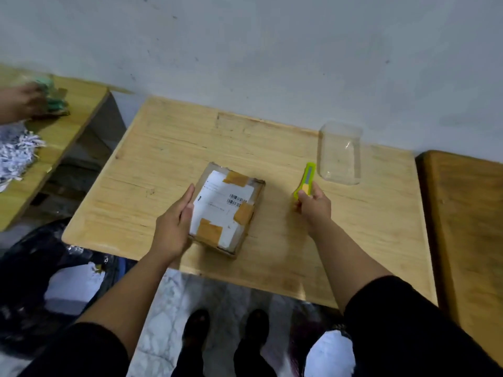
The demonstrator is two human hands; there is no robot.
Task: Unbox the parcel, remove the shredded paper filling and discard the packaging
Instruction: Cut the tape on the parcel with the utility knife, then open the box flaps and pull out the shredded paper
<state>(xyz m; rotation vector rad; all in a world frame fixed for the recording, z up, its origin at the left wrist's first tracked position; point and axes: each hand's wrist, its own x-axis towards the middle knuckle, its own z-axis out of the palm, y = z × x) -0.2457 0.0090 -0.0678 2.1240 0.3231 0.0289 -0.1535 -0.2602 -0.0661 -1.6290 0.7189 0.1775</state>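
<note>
- The table (pixel 272 148) is pale wood, pushed against a grey wall (pixel 272 50), with a darker wooden top (pixel 468 227) just beside it on the right and a lighter bench (pixel 79 115) standing apart on the left.
- A black bag (pixel 32 270) slumps on the floor left of the table, its mouth open; something white shows inside, though I cannot tell what.
- On the bench lies a heap of shredded paper (pixel 16 156), white and loose, spilling toward the near edge.
- Another person's hand (pixel 24 104) reaches in at the far left over blurred green things (pixel 55 100) on that bench.
- The parcel (pixel 227 210) sits near the middle of the table, a flat cardboard box, sealed, with a white label and barcode on top held down by brown tape patches. Nothing of its contents shows.
- The jar (pixel 340 153) stands upright at the back right of the table, clear, with no lid and nothing in it.
- The left hand (pixel 174 224) rests flat against the parcel's left side, fingers straight and together, pressing rather than gripping.
- The right hand (pixel 314 205) is closed around the near end of the cutter (pixel 306 180), right of the parcel and well clear of it.
- The cutter is yellow-green, pointing away toward the jar, its tip just short of the jar's base.
</note>
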